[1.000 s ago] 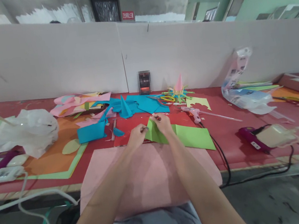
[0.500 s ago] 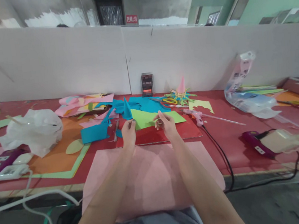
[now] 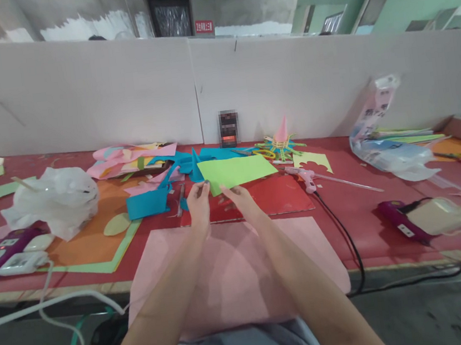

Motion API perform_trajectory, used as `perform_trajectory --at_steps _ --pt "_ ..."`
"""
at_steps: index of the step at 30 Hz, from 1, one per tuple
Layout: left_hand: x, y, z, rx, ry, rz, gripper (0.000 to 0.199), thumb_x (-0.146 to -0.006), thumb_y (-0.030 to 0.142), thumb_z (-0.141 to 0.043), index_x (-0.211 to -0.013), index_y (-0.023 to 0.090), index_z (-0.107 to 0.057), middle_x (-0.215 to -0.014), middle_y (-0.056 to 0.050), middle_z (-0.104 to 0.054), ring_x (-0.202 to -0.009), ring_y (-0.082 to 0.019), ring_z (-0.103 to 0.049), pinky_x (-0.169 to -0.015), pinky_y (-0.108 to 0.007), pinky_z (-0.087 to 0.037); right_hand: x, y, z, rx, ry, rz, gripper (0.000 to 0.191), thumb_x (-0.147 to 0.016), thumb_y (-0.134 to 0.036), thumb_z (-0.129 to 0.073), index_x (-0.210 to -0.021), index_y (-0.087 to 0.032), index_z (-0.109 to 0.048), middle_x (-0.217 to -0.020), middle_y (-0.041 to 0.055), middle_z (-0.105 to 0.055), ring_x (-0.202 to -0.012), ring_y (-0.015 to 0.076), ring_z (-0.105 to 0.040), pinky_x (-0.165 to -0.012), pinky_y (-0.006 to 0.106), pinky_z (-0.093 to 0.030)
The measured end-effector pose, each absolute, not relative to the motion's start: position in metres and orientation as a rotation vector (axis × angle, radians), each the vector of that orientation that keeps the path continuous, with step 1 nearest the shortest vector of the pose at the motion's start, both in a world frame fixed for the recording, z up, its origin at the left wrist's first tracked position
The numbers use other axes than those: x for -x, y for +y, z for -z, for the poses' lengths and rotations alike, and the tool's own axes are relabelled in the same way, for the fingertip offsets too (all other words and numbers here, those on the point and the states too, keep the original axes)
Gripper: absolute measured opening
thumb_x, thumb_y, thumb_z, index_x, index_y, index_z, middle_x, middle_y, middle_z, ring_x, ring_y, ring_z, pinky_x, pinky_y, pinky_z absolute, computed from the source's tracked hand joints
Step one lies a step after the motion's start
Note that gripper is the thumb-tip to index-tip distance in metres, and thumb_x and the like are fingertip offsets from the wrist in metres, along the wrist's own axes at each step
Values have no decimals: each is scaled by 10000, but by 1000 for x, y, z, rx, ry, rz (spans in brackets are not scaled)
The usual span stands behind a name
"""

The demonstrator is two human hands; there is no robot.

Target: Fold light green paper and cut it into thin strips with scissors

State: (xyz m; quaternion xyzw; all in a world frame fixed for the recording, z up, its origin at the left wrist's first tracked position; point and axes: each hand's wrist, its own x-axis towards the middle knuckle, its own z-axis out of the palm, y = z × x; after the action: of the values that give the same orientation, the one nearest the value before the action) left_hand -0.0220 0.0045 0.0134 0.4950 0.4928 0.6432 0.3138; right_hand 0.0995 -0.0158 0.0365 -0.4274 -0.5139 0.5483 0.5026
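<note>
A bright green sheet of paper (image 3: pixel 241 169) is held above a red board (image 3: pixel 275 197) in front of me. My left hand (image 3: pixel 199 198) pinches its left end between thumb and fingers. On the lower edge, my right hand (image 3: pixel 240 198) grips the sheet near its left part, with the fingers mostly hidden behind it. The sheet's right end sticks out unsupported. Just behind my left hand stands a blue paper cone (image 3: pixel 195 165). A curled blue paper piece (image 3: pixel 148 203) lies to the left.
A pink glue gun (image 3: pixel 307 179) with a clear stick lies to the right. Behind it are scissors (image 3: pixel 265 153) and a pink-coned, fringed paper craft (image 3: pixel 282 135). A white plastic bag (image 3: pixel 55 199) and power strip (image 3: pixel 7 253) sit left; pink paper (image 3: pixel 235 278) hangs over the front edge.
My right hand has moved left along the green sheet and now grips its lower edge. The sheet looks flatter and has shifted slightly left.
</note>
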Motion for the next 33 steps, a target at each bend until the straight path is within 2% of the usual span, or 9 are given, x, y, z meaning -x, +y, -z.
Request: perform_trajectory --at_steps 5,16,21,33 --pt "15 -7 -24 -1531 1292 -1531 254 -749 404 -483 -752 163 -565 -781 -22 -613 -772 -136 -560 -735 -234 -436 -99 -6 -30 991 -983 -1238 402 -582 -449 -682 -855 -156 -637 -875 62 -650 -668 148 -595 -435 205 -456" --pt "11 -6 -21 -1576 1199 -1474 239 -729 352 -519 -791 150 -630 -787 -30 -650 -749 -148 -592 -725 -255 -459 -106 0 -20 1053 -1025 -1042 413 -545 -430 -700 -792 -99 -685 -751 62 -676 -637 168 -601 -522 247 -479" --pt "11 -7 -21 -1565 1179 -1462 213 -725 315 -534 -797 150 -649 -797 -35 -664 -775 -155 -603 -749 -262 -458 -108 0 -20 1045 -1020 -1055 392 -553 -437 -696 -759 -105 -690 -694 46 -666 -569 153 -574 -474 253 -469" --pt "11 -6 -20 -1565 1207 -1436 200 -716 271 -550 -826 159 -674 -839 -42 -687 -783 -165 -621 -767 -283 -474 -108 0 -20 1014 -892 -1168 402 -486 -411 -739 -746 -110 -679 -694 42 -659 -566 134 -562 -476 232 -438"
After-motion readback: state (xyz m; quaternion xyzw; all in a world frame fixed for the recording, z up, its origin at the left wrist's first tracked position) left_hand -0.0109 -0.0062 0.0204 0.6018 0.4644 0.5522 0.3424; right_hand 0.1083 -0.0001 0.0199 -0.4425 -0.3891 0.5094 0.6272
